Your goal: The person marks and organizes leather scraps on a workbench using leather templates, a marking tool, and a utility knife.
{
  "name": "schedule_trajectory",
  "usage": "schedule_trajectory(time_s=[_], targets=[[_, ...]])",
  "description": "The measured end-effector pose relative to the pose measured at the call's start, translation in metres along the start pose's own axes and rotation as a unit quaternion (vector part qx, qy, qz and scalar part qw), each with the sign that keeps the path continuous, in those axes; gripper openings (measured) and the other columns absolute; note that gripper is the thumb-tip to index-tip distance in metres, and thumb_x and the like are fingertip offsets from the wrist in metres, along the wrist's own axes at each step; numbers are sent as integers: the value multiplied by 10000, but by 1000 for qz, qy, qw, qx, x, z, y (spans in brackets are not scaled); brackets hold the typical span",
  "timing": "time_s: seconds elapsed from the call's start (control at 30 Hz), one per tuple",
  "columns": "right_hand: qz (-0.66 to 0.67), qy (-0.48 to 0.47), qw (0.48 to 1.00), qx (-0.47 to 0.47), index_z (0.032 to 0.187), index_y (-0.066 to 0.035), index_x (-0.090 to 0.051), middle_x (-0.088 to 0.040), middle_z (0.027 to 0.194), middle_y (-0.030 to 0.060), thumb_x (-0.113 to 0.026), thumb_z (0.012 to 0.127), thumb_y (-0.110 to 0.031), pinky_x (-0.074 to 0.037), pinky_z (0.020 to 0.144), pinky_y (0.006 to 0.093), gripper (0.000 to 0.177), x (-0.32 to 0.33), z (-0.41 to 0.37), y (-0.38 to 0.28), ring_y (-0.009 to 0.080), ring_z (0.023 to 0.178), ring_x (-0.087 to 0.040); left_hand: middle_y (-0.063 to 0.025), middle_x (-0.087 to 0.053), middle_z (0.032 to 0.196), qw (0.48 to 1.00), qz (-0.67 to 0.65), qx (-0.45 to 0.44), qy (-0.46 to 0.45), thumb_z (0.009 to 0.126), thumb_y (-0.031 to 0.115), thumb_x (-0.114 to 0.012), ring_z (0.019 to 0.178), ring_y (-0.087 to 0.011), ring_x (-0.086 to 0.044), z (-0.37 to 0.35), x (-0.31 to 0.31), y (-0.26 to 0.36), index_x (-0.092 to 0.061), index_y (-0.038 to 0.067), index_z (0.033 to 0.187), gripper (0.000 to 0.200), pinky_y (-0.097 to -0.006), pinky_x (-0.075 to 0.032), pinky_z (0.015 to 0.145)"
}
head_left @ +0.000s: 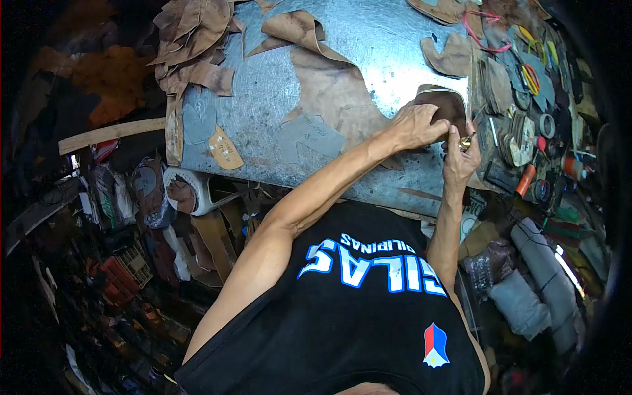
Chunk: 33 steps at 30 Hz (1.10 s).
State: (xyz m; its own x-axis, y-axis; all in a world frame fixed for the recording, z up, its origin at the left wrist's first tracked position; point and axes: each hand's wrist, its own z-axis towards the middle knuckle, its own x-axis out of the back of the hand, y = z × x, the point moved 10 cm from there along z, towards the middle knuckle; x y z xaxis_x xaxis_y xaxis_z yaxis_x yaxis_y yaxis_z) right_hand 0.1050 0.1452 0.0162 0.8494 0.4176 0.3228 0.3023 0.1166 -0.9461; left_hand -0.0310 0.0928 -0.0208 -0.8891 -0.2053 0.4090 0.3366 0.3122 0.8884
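At the table's right end, my left hand (419, 128) bends its fingers over the near edge of a dark brown leather piece (450, 105). The piece has a pale curved rim. Close beside it, my right hand (460, 160) is closed, thumb and forefinger pointing up along the leather's right side. A small shiny brass-coloured object (466, 141) shows between these fingers; I cannot tell its kind. Both hands come together at the leather's lower right corner. A large tan hide (332, 82) lies to the left of my left hand.
The metal-topped table (263, 141) carries leather scraps (197, 39) at its back left and grey and tan pattern pieces (226, 148). Along the right are scissors (530, 78), a tape roll (546, 125) and an orange cylinder (525, 180). A white stool (191, 191) stands below left.
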Motion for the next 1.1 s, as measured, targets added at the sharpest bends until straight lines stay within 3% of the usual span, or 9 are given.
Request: schedule_trajectory(time_s=[0.1,0.17,0.23,0.37,0.43,0.5,0.77,0.9,1.1], targets=[[34,-9,991,-128,1346,22,-505,-568,1308,165,-592,947,-72,-462,937,280,419,-12,-1,13,185,1164,-552,-221,-507,769,970,123,-201,50,920,252,-530,734,-367,-567,-6,-1,25,-563,1,886,255,-479,-415,632],[-30,18,994,104,1333,37,-514,-591,1278,164,-604,943,-83,-460,955,299,417,-13,-1,-34,206,1155,-565,-209,-495,762,973,40,-212,84,919,171,-498,727,-370,-549,-10,0,22,-562,8,885,178,-471,-422,635],[-21,6,994,103,1330,37,-518,-599,1269,157,-608,941,-87,-456,966,304,418,-15,2,-40,205,1153,-568,-208,-494,739,957,41,-258,127,916,160,-464,630,-389,-515,-16,4,23,-539,8,856,180,-478,-416,574],[-43,-43,998,35,1300,37,-557,-622,1242,139,-637,930,-149,-456,969,306,422,-14,5,-29,178,1129,-577,-154,-543,776,969,44,-227,93,918,212,-530,705,-283,-540,-7,-6,3,-610,6,945,223,-416,-421,633],[-19,-88,991,-100,1275,25,-588,-662,1149,117,-659,906,-188,-465,920,286,433,-13,8,-16,156,1048,-597,-95,-508,735,980,-172,60,-80,928,254,-531,698,-175,-485,-1,-7,-22,-584,-6,858,275,-381,-407,626],[24,-120,972,-201,1200,25,-637,-640,850,-3,-674,890,-199,-471,671,228,384,-13,8,-4,71,767,-561,-43,-473,725,987,-115,56,-95,944,298,-510,710,-122,-427,-7,5,-16,-541,-19,794,352,-351,-391,616],[114,-19,991,-74,874,-14,-648,-555,664,-39,-692,878,-202,-367,506,206,193,2,29,4,28,589,-466,-17,-582,909,963,-130,63,-228,935,273,-620,855,-103,-515,-12,17,-20,-594,-13,1122,343,-261,-436,762],[219,-31,958,-185,838,-53,-608,-508,547,-28,-678,878,-209,-323,387,227,175,-11,8,36,52,428,-446,-40,-651,935,914,-329,216,-102,930,132,-606,794,-97,-631,-7,53,-64,-593,-9,1144,257,-237,-542,737],[206,-106,940,-249,812,-36,-626,-636,646,35,-666,886,-216,-361,374,222,199,-44,-13,49,67,420,-472,-49,-661,948,945,-280,167,7,917,104,-606,790,-92,-625,24,80,-78,-574,-33,1206,322,-222,-529,695]])
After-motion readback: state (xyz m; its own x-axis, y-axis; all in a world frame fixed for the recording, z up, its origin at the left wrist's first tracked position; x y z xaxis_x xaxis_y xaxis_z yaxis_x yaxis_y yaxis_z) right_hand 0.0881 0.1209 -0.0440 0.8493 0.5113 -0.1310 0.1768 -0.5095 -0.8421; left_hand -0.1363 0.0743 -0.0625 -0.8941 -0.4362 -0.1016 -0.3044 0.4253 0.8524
